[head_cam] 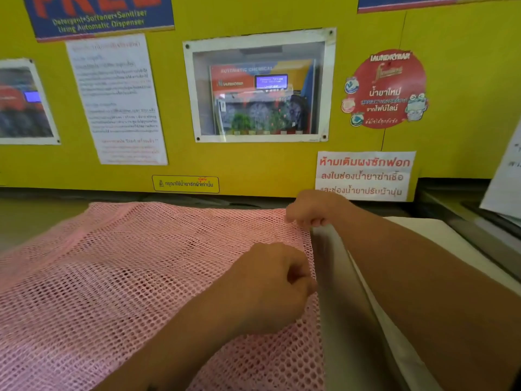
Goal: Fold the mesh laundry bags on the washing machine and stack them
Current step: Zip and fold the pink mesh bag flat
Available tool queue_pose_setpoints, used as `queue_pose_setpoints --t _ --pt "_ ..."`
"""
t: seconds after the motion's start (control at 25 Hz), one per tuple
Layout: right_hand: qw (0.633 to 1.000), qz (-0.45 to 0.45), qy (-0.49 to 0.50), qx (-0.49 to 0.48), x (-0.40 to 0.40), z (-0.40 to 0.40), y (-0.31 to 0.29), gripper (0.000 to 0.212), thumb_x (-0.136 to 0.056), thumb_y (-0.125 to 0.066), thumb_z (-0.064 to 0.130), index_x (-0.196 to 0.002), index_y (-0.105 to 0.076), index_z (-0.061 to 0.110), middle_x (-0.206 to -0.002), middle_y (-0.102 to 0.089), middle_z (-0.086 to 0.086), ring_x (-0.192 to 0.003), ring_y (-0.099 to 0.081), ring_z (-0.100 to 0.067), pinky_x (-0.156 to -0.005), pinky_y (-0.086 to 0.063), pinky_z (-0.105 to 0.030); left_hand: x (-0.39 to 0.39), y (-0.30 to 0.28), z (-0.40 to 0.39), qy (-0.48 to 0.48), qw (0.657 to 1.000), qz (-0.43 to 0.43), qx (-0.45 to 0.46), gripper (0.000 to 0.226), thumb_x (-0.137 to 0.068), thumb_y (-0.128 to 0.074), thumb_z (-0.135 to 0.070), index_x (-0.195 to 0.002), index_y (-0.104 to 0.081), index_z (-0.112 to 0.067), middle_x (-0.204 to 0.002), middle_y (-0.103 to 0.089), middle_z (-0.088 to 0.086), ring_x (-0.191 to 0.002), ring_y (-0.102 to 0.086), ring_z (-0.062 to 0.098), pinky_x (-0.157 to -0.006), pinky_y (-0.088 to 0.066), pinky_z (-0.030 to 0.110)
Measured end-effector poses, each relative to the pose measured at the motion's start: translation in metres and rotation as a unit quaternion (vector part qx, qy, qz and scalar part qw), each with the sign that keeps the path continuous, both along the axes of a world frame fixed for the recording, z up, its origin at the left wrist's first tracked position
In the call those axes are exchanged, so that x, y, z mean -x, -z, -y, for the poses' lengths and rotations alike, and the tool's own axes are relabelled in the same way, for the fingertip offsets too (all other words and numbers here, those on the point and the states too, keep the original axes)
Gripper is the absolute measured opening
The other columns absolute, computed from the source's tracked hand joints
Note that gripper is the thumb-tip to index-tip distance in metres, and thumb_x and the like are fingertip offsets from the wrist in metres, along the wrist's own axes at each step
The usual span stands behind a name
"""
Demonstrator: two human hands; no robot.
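A pink mesh laundry bag (127, 263) lies spread flat over the top of the washing machine (352, 320), filling the left and centre of the view. My left hand (270, 286) pinches the bag's right edge near its middle, fingers curled. My right hand (313, 210) grips the bag's far right corner, close to the back wall. Both forearms reach in from the lower right. The bag's near edge runs out of view at the bottom.
A yellow wall panel (253, 170) with posters, a windowed dispenser box (259, 86) and a warning sign (363, 176) rises right behind the machine. A white surface (439, 238) lies to the right, beside a neighbouring machine's grey edge (479, 235).
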State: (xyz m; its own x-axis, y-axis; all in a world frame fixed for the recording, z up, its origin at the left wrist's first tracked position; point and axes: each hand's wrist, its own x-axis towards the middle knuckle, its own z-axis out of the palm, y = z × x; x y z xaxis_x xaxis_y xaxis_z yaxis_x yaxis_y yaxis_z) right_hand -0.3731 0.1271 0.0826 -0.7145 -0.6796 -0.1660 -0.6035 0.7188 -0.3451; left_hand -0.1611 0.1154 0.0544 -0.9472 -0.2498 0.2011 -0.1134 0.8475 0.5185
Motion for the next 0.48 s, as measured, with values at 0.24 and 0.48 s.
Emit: queue_pose_setpoints --t 0.24,0.48 --pt "0.999 -0.035 -0.008 -0.011 0.004 0.007 0.006 0.023 -0.089 -0.048 0.016 -0.068 -0.054 0.008 -0.067 -0.057 -0.008 -0.056 -0.051 -0.017 -0.050 -0.041 -0.024 -0.004 0.008 0.006 0.048 0.998 0.051 0.006 0.019 -0.087 -0.064 -0.034 -0.070 -0.064 -0.026 -0.066 -0.058 -0.013 -0.062 -0.053 0.002 -0.060 -0.039 0.020" --pt "0.997 -0.066 -0.008 -0.050 0.008 -0.001 -0.006 0.022 -0.087 -0.049 0.015 -0.066 -0.051 0.009 -0.063 -0.050 -0.008 -0.053 -0.045 -0.019 -0.050 -0.037 -0.024 -0.007 0.003 -0.002 0.027 0.999 0.010 0.028 0.025 -0.088 -0.060 -0.041 -0.068 -0.057 -0.026 -0.070 -0.057 -0.013 -0.068 -0.053 0.005 -0.065 -0.046 0.028"
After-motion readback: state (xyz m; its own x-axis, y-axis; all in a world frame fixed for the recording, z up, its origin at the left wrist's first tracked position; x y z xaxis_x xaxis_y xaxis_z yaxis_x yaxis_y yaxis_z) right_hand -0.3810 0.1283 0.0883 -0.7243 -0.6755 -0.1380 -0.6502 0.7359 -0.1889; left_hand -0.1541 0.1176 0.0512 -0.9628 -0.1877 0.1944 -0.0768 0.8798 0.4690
